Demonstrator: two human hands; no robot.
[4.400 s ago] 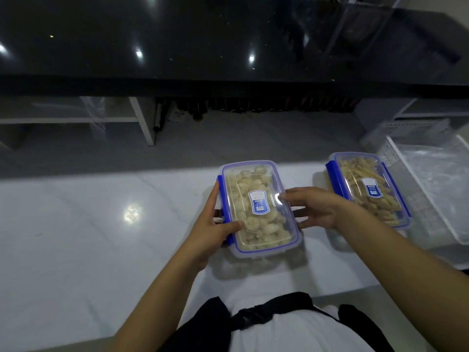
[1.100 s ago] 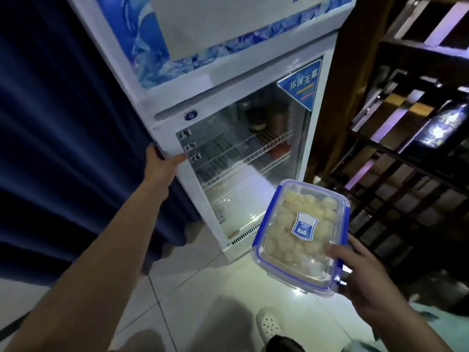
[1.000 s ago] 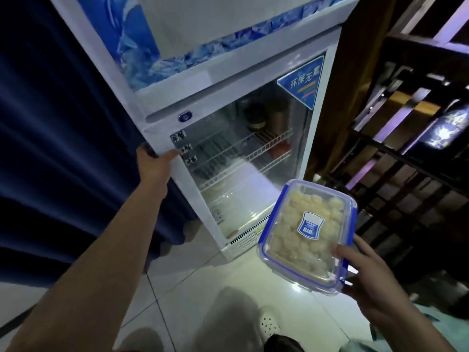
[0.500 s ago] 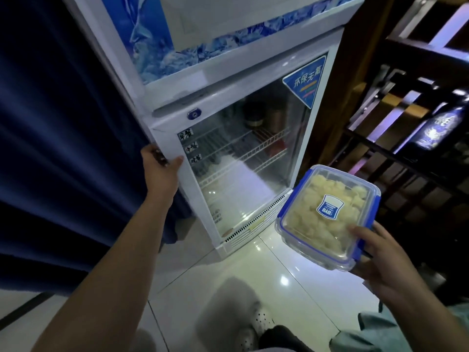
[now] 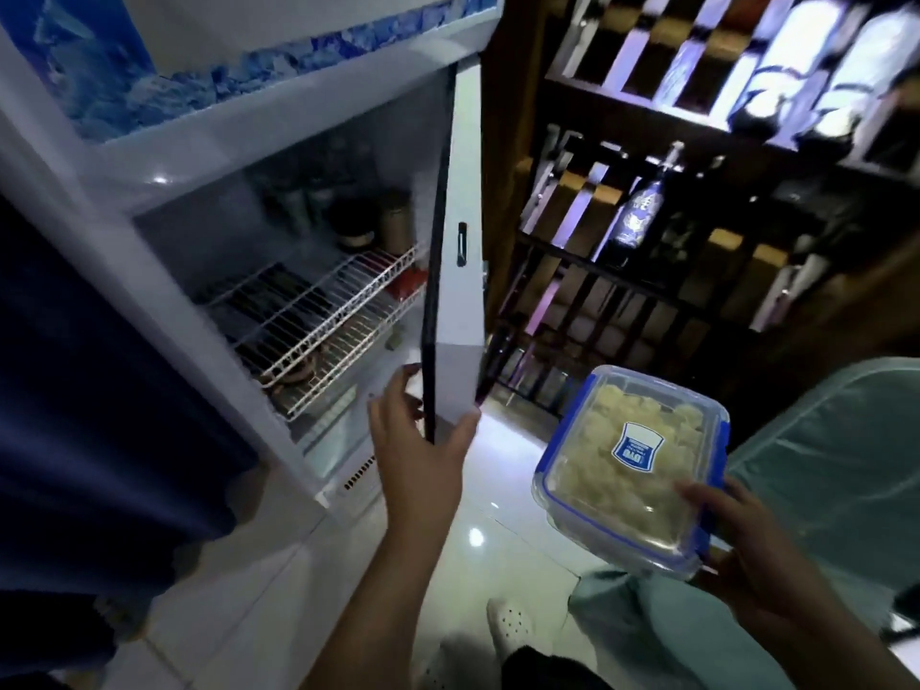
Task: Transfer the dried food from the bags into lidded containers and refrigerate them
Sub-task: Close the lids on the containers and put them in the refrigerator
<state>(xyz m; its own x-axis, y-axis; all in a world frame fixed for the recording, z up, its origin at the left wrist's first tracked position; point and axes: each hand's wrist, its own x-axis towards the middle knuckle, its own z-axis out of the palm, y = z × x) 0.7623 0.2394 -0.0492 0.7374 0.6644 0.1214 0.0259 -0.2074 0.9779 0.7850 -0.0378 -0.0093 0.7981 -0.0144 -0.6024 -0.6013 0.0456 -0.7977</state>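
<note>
The lidded container (image 5: 630,470) sits at the lower right of the frame, a clear box with a blue-rimmed lid and a blue label on top, filled with pale dried pieces. It is held in the air, tilted, over the glossy tiled floor (image 5: 478,520). The right hand (image 5: 747,555) comes in from the lower right with its forearm angled up toward the centre; the thumb lies over the lid's near edge and the fingers curl underneath, carrying the box.

The left arm reaches up from the bottom centre, and the left hand (image 5: 423,440) grips the lower corner of the fridge door (image 5: 455,291) — thumb on the outer face, fingers wrapped round the dark inner edge. The door stands open, seen nearly edge-on in mid-frame.

The fridge (image 5: 249,156) fills the upper left, white with a blue icy band along its top. Inside, a white wire shelf (image 5: 318,316) carries dark jars at the back. To the right stands a dark wooden rack (image 5: 697,231) with bottles — one blue bottle (image 5: 639,211) shows plainly. A dark blue curtain (image 5: 89,415) hangs at the left edge.
</note>
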